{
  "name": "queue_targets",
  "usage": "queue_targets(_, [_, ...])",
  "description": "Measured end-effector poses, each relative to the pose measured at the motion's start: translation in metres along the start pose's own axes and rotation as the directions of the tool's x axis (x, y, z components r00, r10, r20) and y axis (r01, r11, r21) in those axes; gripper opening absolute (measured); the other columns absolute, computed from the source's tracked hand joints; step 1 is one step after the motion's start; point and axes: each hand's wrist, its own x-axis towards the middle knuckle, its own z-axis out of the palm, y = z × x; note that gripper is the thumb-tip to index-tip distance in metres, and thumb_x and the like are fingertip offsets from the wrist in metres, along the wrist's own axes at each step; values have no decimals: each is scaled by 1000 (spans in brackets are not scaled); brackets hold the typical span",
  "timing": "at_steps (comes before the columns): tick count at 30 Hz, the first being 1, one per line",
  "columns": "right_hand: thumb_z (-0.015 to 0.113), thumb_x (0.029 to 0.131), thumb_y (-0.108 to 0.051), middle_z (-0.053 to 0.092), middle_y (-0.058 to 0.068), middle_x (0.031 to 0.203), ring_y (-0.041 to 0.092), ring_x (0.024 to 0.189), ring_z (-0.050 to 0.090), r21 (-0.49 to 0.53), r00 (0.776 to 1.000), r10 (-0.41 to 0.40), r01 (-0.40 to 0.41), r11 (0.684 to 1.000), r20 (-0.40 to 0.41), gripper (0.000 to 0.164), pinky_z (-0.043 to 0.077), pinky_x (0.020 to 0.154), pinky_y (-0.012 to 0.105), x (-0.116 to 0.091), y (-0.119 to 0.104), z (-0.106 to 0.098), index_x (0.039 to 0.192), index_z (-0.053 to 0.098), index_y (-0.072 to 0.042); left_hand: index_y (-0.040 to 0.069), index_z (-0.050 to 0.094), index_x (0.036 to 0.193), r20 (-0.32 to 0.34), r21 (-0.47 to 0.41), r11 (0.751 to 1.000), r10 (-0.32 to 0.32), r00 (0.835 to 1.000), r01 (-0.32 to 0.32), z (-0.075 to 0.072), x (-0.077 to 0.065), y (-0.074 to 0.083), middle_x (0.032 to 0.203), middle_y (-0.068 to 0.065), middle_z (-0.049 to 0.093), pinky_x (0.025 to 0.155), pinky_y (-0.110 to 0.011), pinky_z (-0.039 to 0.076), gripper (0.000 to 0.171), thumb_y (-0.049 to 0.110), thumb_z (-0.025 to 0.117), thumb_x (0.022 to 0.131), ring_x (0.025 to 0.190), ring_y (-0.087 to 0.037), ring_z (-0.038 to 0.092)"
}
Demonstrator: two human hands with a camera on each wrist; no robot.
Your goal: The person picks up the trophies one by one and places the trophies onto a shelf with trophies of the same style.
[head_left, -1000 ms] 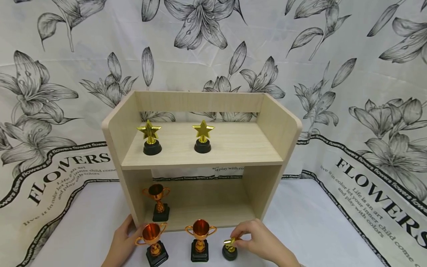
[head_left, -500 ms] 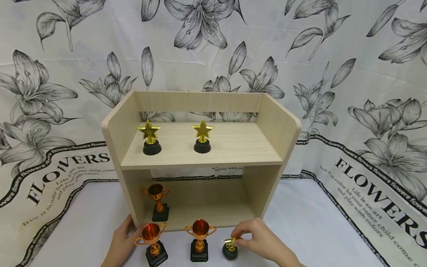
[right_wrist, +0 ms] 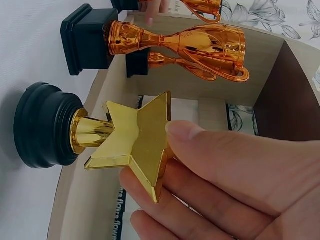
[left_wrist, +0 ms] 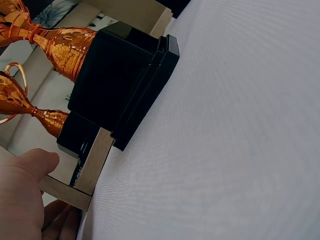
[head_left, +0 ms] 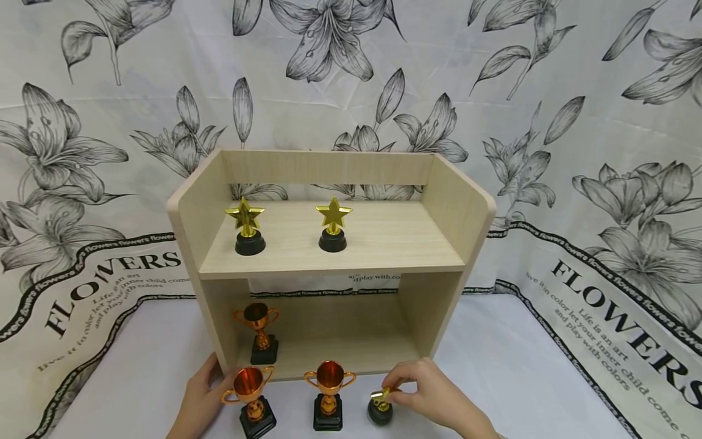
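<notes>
Gold star trophy (right_wrist: 100,131) — right hand (head_left: 428,395) is pinching it; wooden shelf (head_left: 384,228) — left hand (head_left: 198,399) is gripping its edge.

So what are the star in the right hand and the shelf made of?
The star looks like shiny gold-coated plastic, maybe metal: its smooth faces gleam. The shelf looks like pale, matte wood or wood-look board: faint grain shows.

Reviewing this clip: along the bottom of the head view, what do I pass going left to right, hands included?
Left hand, left copper-coloured cup trophy with its base turned askew, middle copper-coloured cup trophy, gold star trophy, right hand pinching the star.
</notes>
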Motion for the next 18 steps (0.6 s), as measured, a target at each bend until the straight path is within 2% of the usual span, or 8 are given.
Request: queue_targets(18, [71,83,-15,70,-7,89,5,82,63,-30,998,-49,48,998,-30,8,54,72,26,-2,2,-4,91,72,-14,4,35,142,3,-4,1000,-1,1000,2,-1,0,1,136,-23,47,95,-57,40,65,37,60,92,116,-39,52])
